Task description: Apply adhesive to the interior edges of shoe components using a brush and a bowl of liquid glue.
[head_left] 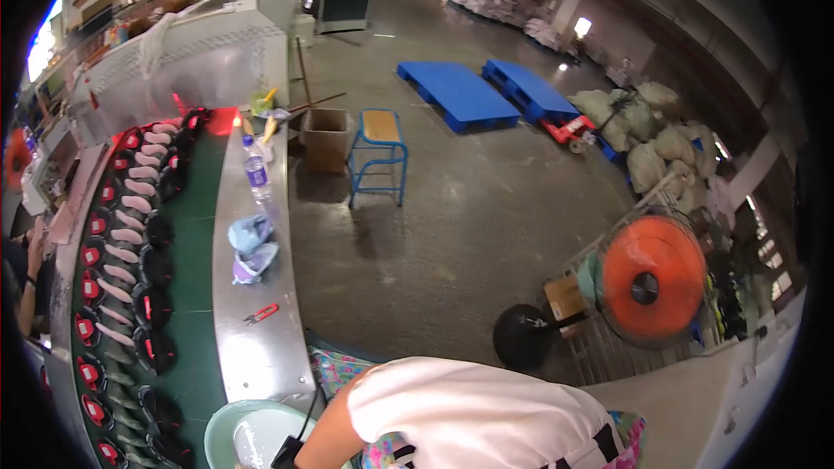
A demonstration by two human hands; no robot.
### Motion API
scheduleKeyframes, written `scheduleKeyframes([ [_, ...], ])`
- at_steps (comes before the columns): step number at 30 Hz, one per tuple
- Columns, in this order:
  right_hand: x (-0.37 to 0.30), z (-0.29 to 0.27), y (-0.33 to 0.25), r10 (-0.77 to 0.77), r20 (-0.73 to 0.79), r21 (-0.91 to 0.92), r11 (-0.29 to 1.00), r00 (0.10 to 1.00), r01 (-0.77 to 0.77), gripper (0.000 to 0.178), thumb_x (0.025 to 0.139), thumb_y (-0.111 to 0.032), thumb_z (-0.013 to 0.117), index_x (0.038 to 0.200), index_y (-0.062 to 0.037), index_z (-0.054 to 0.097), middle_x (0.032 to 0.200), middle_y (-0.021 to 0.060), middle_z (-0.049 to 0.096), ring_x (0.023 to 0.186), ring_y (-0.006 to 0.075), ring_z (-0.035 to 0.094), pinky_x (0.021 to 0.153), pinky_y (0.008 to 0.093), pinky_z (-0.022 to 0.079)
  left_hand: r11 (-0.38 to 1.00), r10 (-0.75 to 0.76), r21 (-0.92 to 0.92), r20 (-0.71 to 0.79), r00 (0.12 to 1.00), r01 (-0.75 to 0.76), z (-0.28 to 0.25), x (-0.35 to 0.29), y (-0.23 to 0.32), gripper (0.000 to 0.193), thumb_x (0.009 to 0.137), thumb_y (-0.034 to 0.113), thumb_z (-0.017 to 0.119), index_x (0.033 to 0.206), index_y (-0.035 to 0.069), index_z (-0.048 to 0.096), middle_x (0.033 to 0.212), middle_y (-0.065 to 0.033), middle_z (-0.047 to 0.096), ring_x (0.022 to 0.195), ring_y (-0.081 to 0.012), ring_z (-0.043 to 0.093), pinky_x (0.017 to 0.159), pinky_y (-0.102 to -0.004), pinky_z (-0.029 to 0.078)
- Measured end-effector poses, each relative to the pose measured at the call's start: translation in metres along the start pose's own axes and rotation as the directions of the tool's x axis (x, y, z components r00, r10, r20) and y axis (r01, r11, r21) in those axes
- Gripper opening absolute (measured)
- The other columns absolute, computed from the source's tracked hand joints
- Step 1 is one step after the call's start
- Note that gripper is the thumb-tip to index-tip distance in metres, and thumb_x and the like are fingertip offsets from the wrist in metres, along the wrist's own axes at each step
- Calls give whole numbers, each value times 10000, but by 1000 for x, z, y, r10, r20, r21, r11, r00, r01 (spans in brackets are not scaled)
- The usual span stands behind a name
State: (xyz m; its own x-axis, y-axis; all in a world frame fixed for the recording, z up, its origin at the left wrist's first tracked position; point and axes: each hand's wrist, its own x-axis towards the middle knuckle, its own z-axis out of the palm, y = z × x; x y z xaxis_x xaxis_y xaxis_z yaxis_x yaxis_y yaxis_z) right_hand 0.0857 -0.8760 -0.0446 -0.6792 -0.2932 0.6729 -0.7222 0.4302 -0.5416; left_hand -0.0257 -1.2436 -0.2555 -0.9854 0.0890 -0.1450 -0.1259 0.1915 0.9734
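Neither of my hands shows in the head view. A bare arm (334,434) under a white short sleeve (469,399) runs down to the lower edge, and its hand is cut off there. Beside that arm a light green basin (217,430) holds white liquid. A black object with a thin cable (287,453) sits against the arm, over the basin. On the metal ledge (252,356) lie red-handled thread snips (261,313), crumpled blue and lilac cloth pieces (252,247) and a clear bottle with a purple label (255,172).
A green conveyor belt (198,269) carries rows of black shoe parts with red insides and pale insole-shaped pieces (122,254). Another person's arm (33,265) is across it. A blue stool (380,148), cardboard bin (327,141), blue pallets (459,95) and orange fan (656,278) stand to the right.
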Motion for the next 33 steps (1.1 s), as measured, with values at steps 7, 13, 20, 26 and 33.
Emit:
scheduleKeyframes([
  [7,-22,-64,-5,213,104,166,959,972,-228,184,832,-222,586,979,-119,627,1017,70,608,882,251,583,764,380,464,870,395,261,138,908,-418,179,-126,239,481,979,179,489,1388,-58,403,1414,-250,424,1254,-341,481,1024,-381,406],
  [13,-32,-48,-20,286,372,478,757,883,-447,248,730,-111,716,917,-4,593,844,172,580,891,360,573,737,424,471,893,370,230,115,922,-387,147,-183,223,485,936,-13,507,1407,68,418,1519,-260,254,1354,-420,334,1083,-474,327],
  [20,-49,-67,-20,123,589,424,795,799,-435,440,762,-136,747,1157,-23,588,978,126,627,978,299,608,769,372,525,990,-3,139,-128,992,21,190,-239,187,819,799,79,674,1477,-16,226,1403,-136,417,1264,-221,450,1068,-352,355],
  [26,-64,-81,12,321,453,332,805,832,-491,131,866,-159,653,906,-36,673,1010,106,673,931,254,627,812,342,503,864,-294,-431,-11,956,261,222,-290,169,717,836,79,700,1449,17,333,1376,-100,485,1257,-214,484,1074,-338,351],
  [33,-100,-68,78,740,229,-81,662,632,-745,218,890,-251,636,846,-49,706,758,121,620,719,293,585,645,388,464,975,-139,-59,599,789,216,201,-279,189,426,841,62,698,1243,17,562,1420,-167,475,1245,-217,511,1021,-324,402],
])
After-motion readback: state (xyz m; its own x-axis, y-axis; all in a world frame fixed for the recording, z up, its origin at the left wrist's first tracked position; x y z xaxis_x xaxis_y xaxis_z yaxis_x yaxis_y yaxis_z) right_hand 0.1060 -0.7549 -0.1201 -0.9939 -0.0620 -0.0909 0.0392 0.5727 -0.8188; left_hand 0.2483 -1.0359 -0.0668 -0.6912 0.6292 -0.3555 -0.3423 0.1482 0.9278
